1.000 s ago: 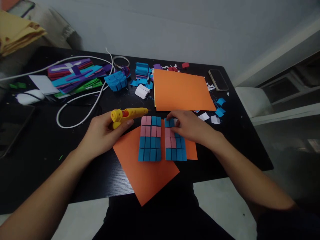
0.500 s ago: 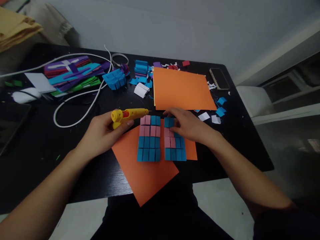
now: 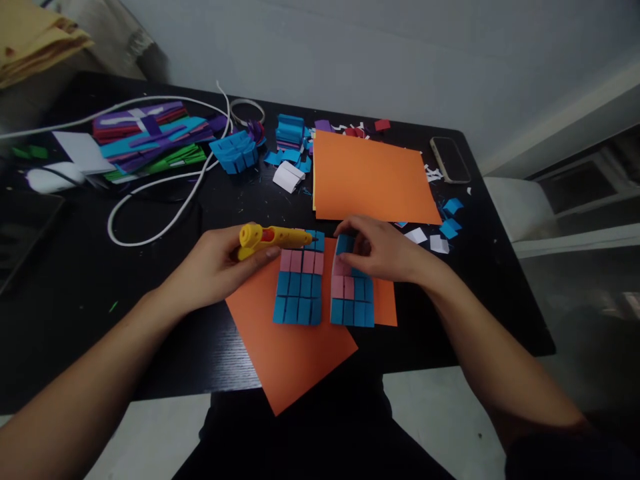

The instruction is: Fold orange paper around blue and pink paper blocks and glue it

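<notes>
My left hand (image 3: 223,267) is closed round a yellow glue gun (image 3: 280,237), its dark nozzle pointing right over the top of the left paper panel (image 3: 299,287). That panel is made of blue and pink folded squares in rows. A second such panel (image 3: 353,300) lies beside it on the right, with a narrow gap between them. My right hand (image 3: 373,247) pinches the upper left edge of this right panel and lifts it slightly. Both panels rest on orange paper sheets (image 3: 290,373); part of the left panel's top row is hidden by the gun.
Behind the hands lies a stack topped by an orange sheet (image 3: 373,177), with a phone (image 3: 450,160) to its right. Blue folded pieces (image 3: 235,152), coloured paper strips (image 3: 150,137), a white cable (image 3: 117,217) and paper scraps (image 3: 450,228) are spread over the black table (image 3: 190,360).
The glue gun has moved right, its nozzle now above the left panel's top row. My right fingers have raised the upper left edge of the right panel.
</notes>
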The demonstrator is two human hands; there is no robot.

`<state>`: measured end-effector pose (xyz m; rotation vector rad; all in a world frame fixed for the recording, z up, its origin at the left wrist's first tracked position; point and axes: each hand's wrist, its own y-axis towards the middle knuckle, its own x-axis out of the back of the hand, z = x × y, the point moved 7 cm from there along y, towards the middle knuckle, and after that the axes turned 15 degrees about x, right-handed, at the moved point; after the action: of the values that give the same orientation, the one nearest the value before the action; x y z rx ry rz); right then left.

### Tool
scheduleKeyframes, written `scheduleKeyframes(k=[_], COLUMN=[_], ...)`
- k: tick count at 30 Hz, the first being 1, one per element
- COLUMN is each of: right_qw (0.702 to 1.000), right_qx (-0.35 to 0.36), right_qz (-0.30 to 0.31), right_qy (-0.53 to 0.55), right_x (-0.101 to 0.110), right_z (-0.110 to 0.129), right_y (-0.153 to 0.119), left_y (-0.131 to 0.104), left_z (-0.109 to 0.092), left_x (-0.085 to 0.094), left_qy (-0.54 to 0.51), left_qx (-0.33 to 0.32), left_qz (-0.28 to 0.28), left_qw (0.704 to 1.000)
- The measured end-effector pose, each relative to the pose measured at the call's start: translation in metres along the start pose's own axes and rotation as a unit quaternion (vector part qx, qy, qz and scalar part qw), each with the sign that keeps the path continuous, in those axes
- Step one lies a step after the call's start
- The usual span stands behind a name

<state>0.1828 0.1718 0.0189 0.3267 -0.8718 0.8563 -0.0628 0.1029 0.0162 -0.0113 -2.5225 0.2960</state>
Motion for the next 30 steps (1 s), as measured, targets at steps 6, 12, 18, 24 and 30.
scheduleKeyframes(k=[6,12,18,24,30], right_qw=[1.0,0.999,0.999,0.999,0.998], right_qx=[0.011,-0.008,-0.016,-0.021,-0.033], right_qz=[-0.013,-0.028,-0.041,-0.044,-0.046], right_qy=[0.006,0.027,0.006,0.022,0.024], right_x=[-0.001,-0.002,-0.004,-0.001,-0.001], right_z=[-0.002,-0.006,-0.007,-0.003,-0.003], right_y=[0.001,0.0,0.001,0.0,-0.001], left_y=[-0.001,-0.003,-0.004,-0.003,0.004], left_z=[-0.007,-0.019,-0.026,-0.029,-0.031], left_x=[-0.011,-0.02,-0.026,-0.033,-0.034], left_qy=[0.025,0.07,0.097,0.091,0.131], left_qx=[-0.012,-0.035,-0.034,-0.032,0.022], left_qz=[0.07,0.102,0.123,0.128,0.105], left_qw=[0.997,0.992,0.987,0.987,0.986])
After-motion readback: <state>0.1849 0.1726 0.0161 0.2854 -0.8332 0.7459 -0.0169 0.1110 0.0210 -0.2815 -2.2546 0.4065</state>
